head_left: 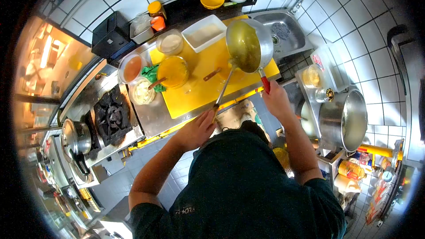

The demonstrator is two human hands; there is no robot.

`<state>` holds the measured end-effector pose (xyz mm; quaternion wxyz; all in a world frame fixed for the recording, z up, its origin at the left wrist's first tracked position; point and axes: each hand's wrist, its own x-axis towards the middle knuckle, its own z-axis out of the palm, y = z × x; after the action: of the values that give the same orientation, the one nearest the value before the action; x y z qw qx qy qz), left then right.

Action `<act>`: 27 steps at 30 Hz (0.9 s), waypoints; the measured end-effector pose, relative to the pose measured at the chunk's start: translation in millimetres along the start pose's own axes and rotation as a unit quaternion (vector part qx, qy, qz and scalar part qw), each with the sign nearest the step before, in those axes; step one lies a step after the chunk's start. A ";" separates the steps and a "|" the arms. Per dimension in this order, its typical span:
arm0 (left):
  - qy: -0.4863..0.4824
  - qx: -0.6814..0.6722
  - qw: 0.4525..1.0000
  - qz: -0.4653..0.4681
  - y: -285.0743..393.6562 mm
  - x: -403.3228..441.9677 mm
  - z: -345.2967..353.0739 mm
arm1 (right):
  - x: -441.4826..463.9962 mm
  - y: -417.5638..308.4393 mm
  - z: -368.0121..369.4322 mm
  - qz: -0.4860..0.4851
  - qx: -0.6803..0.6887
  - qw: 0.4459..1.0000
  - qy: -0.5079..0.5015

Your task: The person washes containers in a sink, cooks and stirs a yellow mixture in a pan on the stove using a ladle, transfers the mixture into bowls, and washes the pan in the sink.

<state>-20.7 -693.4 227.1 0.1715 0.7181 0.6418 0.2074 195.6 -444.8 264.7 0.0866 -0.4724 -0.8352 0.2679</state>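
Note:
My right hand point(276, 99) is closed round the red handle of a metal saucepan point(264, 40), raised over the right end of the yellow cutting board point(181, 104). The pan is tilted toward me, and its inside is coated with something yellow-green. My left hand point(201, 127) grips a long-handled metal utensil point(225, 87); its far end meets the pan's lower rim, and its head cannot be made out. Beneath the pan, a wooden-handled tool point(212, 75) leans by what looks like a clear bowl, partly hidden. To the left stands a bowl of yellow mixture point(173, 71) with a wooden handle in it.
A white rectangular tray point(204, 34), a tub of orange-pink sauce point(133, 68) and a tub of pale shreds point(142, 91) share the counter. At left is a burner point(112, 114) with a pressure cooker point(76, 135). The sink point(285, 33) and a large pot point(343, 119) are right.

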 end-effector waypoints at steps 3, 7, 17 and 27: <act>0.036 0.025 0.998 0.034 -2.1 -6.2 -12.8 | 1.7 0.9 2.3 0.014 0.001 1.000 0.012; 0.113 -0.032 0.992 0.046 4.7 17.8 -26.3 | 8.1 6.1 0.2 0.035 0.031 0.999 0.013; 0.239 -0.271 0.933 0.004 48.6 193.8 8.8 | 48.2 49.6 -4.6 0.175 0.468 0.862 -0.084; 0.320 0.066 0.849 -0.415 -73.0 153.3 75.2 | 189.4 178.0 -5.6 0.314 0.609 0.727 -0.047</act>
<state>-30.0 -531.2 137.2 -0.0212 0.2884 0.9115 0.2926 228.1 -211.5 154.7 0.2273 -0.5402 -0.2994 0.7529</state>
